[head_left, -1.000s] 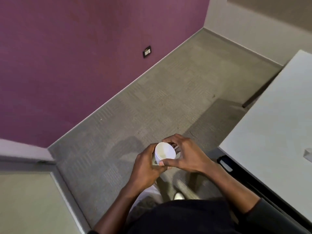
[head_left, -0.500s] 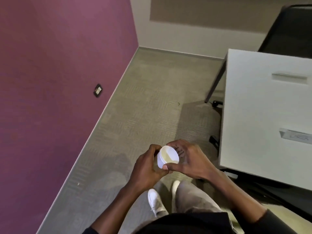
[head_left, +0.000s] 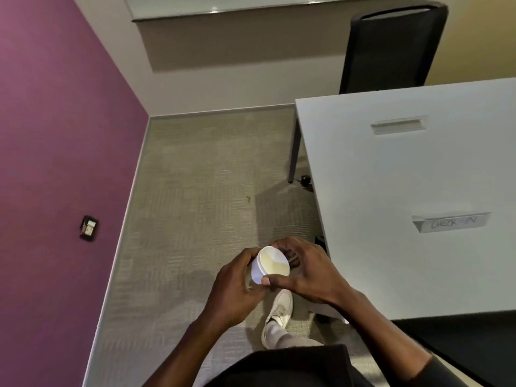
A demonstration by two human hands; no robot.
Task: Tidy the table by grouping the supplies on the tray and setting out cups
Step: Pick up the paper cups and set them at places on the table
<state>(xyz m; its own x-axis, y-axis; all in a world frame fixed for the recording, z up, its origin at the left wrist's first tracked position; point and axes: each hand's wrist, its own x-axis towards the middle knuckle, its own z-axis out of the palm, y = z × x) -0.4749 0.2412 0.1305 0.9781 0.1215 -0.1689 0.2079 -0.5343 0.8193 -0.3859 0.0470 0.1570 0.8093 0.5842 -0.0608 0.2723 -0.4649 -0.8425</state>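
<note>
We hold a white cup (head_left: 269,265) in both hands, left of the desk (head_left: 391,177) and above the carpet. Our left hand (head_left: 234,291) wraps its base; our right hand (head_left: 304,272) pinches the rim. A loose pinch could drop it. The desk's near corner lies just beside, its top mostly open beyond the folded sign (head_left: 452,222).

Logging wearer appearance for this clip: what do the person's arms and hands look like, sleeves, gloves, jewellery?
Both hands are bare: left hand, right hand, no gloves, rings or watch visible. The forearms are uncovered. A dark sleeve is pushed up near the right elbow; the left arm leaves the frame before any sleeve shows.
</note>
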